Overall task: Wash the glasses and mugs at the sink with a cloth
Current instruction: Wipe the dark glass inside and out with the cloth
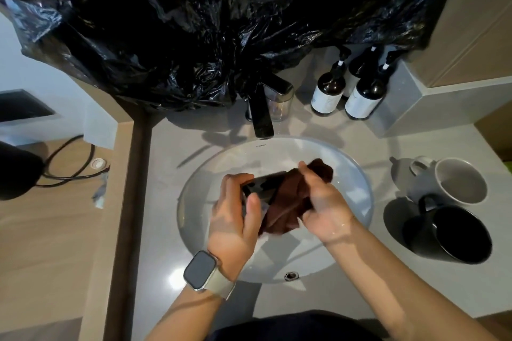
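Observation:
Over the white sink basin [346, 174] my left hand [235, 216] grips a clear glass [261, 187] lying on its side, fingers over its top and thumb on its near side. My right hand [324, 202] grips a brown cloth [291, 202], bunched against the glass's right end. On the counter to the right, a white mug [457, 183] and a black mug [457, 232] lie tilted with their mouths toward me. Another clear glass [279, 105] stands behind the dark faucet [261, 113].
Black plastic sheeting [207, 22] hangs over the back wall above the faucet. Three dark pump bottles [329, 91] stand at the back right. A wooden ledge at the left holds a black cable [69, 160] and a dark round object [16, 171].

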A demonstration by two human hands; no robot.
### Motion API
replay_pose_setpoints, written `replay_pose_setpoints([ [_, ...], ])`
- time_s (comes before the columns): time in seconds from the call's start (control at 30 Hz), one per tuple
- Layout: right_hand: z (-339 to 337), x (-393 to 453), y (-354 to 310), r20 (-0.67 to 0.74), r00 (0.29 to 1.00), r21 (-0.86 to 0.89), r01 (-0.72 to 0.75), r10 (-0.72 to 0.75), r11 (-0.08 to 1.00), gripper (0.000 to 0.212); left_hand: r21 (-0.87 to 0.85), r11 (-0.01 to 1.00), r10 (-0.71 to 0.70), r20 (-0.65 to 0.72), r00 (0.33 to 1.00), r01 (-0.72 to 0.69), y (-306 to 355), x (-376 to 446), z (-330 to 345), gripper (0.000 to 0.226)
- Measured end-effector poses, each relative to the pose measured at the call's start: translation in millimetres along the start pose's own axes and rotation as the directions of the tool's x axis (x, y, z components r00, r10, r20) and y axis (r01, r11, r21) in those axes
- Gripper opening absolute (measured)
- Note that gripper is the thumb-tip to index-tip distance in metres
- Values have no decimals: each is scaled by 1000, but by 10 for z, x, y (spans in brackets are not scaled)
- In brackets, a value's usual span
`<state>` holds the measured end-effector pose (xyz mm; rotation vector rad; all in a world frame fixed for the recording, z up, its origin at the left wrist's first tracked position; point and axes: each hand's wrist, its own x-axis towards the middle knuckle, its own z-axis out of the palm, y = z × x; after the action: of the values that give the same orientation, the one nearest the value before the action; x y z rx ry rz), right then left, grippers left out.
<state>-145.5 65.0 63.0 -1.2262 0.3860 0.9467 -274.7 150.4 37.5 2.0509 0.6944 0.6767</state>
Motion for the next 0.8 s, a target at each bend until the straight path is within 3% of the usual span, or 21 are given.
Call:
replay_pose_setpoints([
  [0.07,-100,6,-106,-44,997,86,72,-68,994,39,-66,996,-59,-55,997,56,-36,-25,-45,36],
  [0.13,-197,-45,-205,-53,962,68,269,-266,961,35,-96,992,-89,-71,993,82,-42,-41,-87,39],
  [0.2,-196,-134,-206,85,909,-9,411,-408,912,38,-139,987,-87,-54,995,79,4,-59,-105,41],
  [0.27,-160,-202,-112,265,848,-144,505,-459,851,57,-236,967,-101,-12,995,96,90,-76,-93,40],
  [0.33,-135,-240,-20,469,772,-278,590,-429,758,69,-309,943,-124,22,992,125,184,-70,-67,36],
  [0.4,-139,-290,-13,576,747,-351,593,-332,725,71,-348,905,-249,32,968,244,233,6,-43,29],
  [0.5,-200,-316,-91,677,692,-368,614,-252,698,71,-354,727,-597,99,796,589,221,177,-49,32],
  [0.57,-208,-242,-137,718,667,-405,632,-198,660,67,-360,638,-669,179,722,680,227,229,-68,31],
  [0.63,-159,-180,-119,705,677,-463,665,-211,587,34,-384,627,-648,225,727,678,273,234,-59,32],
  [0.67,-135,-158,-114,711,653,-494,728,-261,476,22,-386,636,-636,229,737,668,301,229,-39,31],
  [0.73,-124,-86,-61,728,599,-489,795,-333,359,18,-311,739,-576,170,800,598,307,209,3,28],
  [0.8,-97,-39,-58,619,713,-473,673,-329,569,19,-128,904,-402,74,913,408,284,188,24,23],
])
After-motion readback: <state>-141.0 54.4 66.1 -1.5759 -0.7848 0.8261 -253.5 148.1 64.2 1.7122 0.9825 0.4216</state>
